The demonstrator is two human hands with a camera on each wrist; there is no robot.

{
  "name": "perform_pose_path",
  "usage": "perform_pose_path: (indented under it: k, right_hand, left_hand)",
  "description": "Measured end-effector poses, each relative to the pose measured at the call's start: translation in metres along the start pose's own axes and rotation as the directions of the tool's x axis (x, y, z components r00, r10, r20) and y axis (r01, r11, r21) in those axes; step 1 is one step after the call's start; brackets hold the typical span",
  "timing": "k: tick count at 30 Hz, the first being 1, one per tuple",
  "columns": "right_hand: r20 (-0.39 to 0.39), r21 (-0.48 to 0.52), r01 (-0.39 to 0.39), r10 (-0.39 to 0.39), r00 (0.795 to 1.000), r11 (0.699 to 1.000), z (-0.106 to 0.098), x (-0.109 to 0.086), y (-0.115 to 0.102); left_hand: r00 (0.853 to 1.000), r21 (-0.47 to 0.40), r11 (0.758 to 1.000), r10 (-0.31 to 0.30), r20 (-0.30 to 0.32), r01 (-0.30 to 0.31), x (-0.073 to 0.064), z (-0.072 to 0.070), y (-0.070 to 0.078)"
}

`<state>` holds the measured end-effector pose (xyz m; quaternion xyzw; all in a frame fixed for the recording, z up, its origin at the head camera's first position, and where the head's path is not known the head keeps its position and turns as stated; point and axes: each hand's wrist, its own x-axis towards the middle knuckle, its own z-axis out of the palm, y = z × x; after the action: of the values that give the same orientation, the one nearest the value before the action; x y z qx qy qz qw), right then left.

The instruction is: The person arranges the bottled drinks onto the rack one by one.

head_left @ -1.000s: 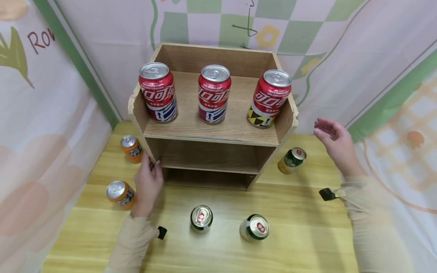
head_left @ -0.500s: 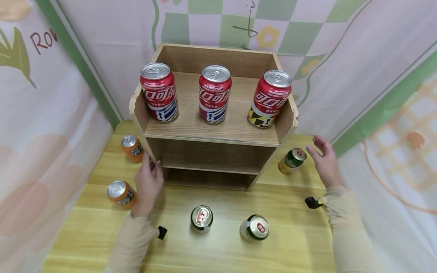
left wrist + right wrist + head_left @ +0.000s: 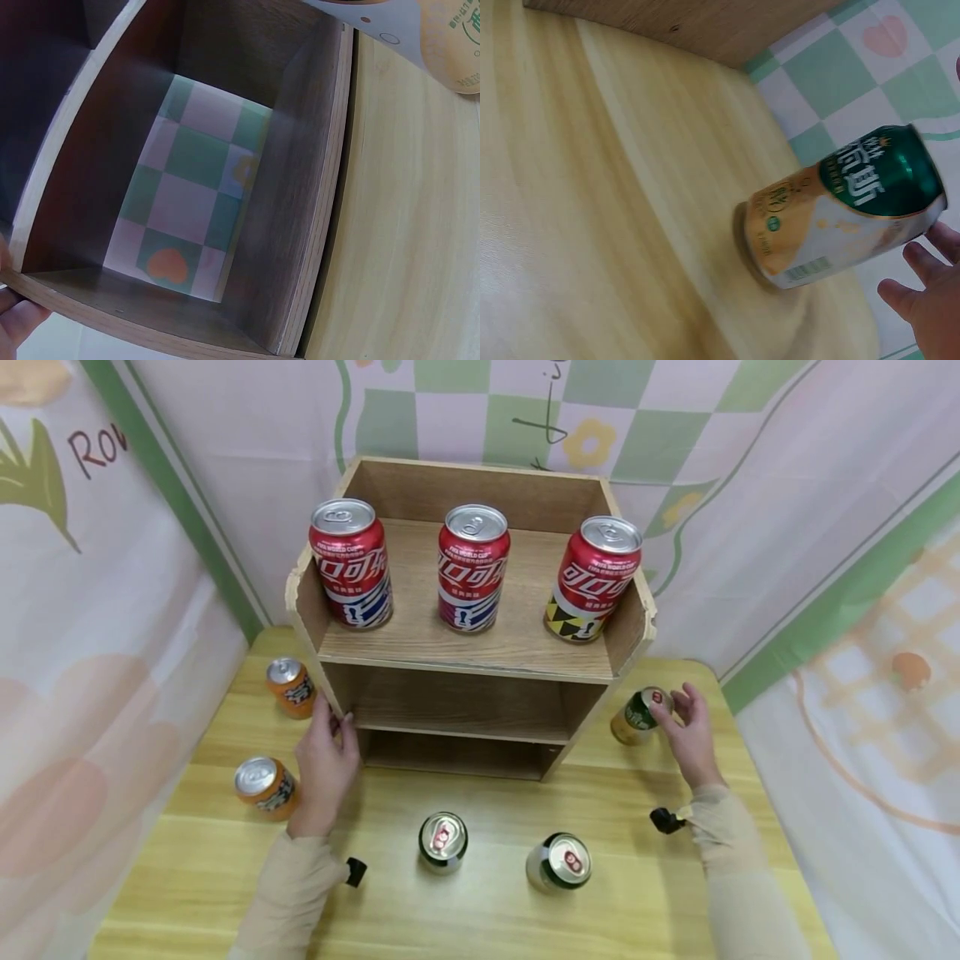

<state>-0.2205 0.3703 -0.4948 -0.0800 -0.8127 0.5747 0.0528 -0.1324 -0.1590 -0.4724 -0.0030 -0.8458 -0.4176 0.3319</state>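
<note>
A wooden shelf unit [image 3: 465, 668] stands on the table, with three red cola cans on its top board: left [image 3: 351, 564], middle [image 3: 473, 568] and right [image 3: 595, 578]. My left hand [image 3: 327, 768] grips the unit's left side panel, thumb at the front edge; the left wrist view shows only fingertips [image 3: 21, 319] at the panel. To the right of the shelf stands a green-and-gold drink can [image 3: 847, 206]. Beside it my right hand [image 3: 692, 739] has its fingers spread near the can's top; they are not wrapped round it, and I cannot tell whether they touch.
Two orange cans, one farther back [image 3: 291, 687] and one nearer [image 3: 267, 787], stand left of the shelf. In front are two more green-topped cans, left [image 3: 443, 841] and right [image 3: 559, 862]. Printed cloth [image 3: 832, 568] surrounds the wooden table [image 3: 480, 918].
My right hand has moved left and down toward the viewer, from right of the green-and-gold can to right beside it. The left hand stays on the shelf panel.
</note>
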Motion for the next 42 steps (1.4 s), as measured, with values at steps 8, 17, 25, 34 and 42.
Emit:
perform_pose_path:
  k: [8,17,25,34,42]
  right_hand:
    - [-0.033,0.031,-0.017,0.018,0.999,0.999,0.01,0.002,0.013]
    - [-0.051,0.049,-0.042,0.044,0.998,0.998,0.016,0.002,0.019]
    - [-0.063,0.047,-0.034,0.037,0.997,0.998,0.02,0.007,0.021]
    - [-0.047,0.067,-0.025,0.028,0.998,0.997,0.025,-0.002,0.005]
    - [-0.082,0.048,-0.015,0.019,0.996,0.999,0.027,0.008,0.028]
  left_hand:
    - [1.0,-0.002,1.0,0.006,-0.016,-0.006,0.001,0.001,-0.001]
    - [1.0,-0.01,1.0,0.001,0.005,-0.001,0.001,0.0,-0.001]
    - [1.0,-0.007,1.0,0.012,0.0,-0.012,0.0,0.0,-0.002]
    - [1.0,-0.019,1.0,-0.005,0.004,0.005,0.0,0.0,-0.001]
    - [1.0,-0.013,1.0,0.004,0.003,-0.004,0.001,0.0,0.0]
